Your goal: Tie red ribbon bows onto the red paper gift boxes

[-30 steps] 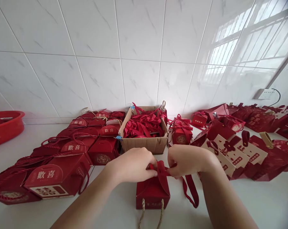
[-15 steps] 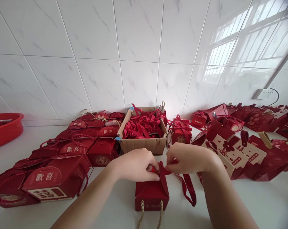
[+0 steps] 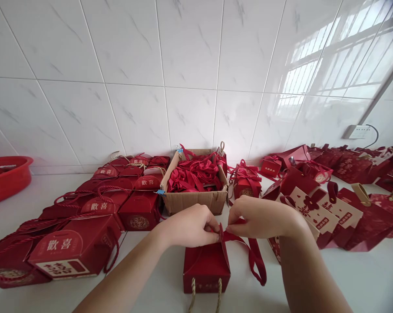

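Observation:
A small red gift box (image 3: pixel 206 269) with two beige rope handles stands on the white counter in front of me. My left hand (image 3: pixel 191 226) is closed at the box's raised top flap, its fingertips pinching at the left side of it; what lies between them is mostly hidden. On the flap's other side, my right hand (image 3: pixel 253 217) pinches a dark red ribbon (image 3: pixel 256 263), which comes from the flap and hangs in a loop to the right.
Behind the box stands a cardboard carton (image 3: pixel 196 201) of red ribbons. Red boxes with cord handles (image 3: pixel 71 250) fill the left side. A red basin (image 3: pixel 9 182) sits far left. Gift bags (image 3: pixel 365 217) crowd the right, beside a ribboned box (image 3: pixel 246 184).
The view has shifted slightly. My right fingers are slightly farther from the flap, and more ribbon shows between them and it. My left hand stays at the flap.

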The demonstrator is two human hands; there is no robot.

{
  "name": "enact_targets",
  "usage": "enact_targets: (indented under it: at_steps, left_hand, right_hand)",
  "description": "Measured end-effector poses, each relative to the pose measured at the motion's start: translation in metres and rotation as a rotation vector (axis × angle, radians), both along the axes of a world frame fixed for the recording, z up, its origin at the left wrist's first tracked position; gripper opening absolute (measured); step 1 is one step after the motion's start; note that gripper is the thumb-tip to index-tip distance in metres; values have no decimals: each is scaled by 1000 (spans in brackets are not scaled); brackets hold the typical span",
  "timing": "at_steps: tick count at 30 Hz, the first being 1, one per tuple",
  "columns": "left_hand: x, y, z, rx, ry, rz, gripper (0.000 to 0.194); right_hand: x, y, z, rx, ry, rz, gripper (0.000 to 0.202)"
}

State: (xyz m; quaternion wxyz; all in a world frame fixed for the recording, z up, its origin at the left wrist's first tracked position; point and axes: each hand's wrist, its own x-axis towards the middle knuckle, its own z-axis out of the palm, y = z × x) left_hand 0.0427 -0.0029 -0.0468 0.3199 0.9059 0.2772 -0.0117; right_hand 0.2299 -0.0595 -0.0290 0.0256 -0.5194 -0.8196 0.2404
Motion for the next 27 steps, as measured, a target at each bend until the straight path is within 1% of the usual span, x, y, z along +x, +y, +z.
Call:
enact_targets:
  at_steps: [4,7,12,15,17,19,22,24,27]
  left_hand:
    - [-1,3,-4,-45,21,4,24]
    - [0,4,-7,-74,33,11,27]
    - [5,3,-8,-152,19,42,21]
    - [5,2,-7,-150,5,37,15]
    - [4,2,-7,-135,0,31,12]
    - [3,1,-6,-124,-12,55,9]
    - [-1,0,-3,-108,-50,99,8]
    - [-4,-2,-1,-106,-105,96,10]
    - [-9,-4,6,-110,-201,102,12]
  right_hand:
    - [-1,-1,2,10,29,36,19]
    - [-1,-2,4,12,32,32,19]
    - [-2,0,4,18,34,22,20]
    - [-2,1,3,34,12,25,23]
    - [-1,1,2,41,26,23,21]
    - [-1,0,2,77,67,-22,16]
    - [-1,-1,3,165,141,-73,21]
    - [-1,2,2,159,205,-19,25]
    - [3,10,0,60,343,123,30]
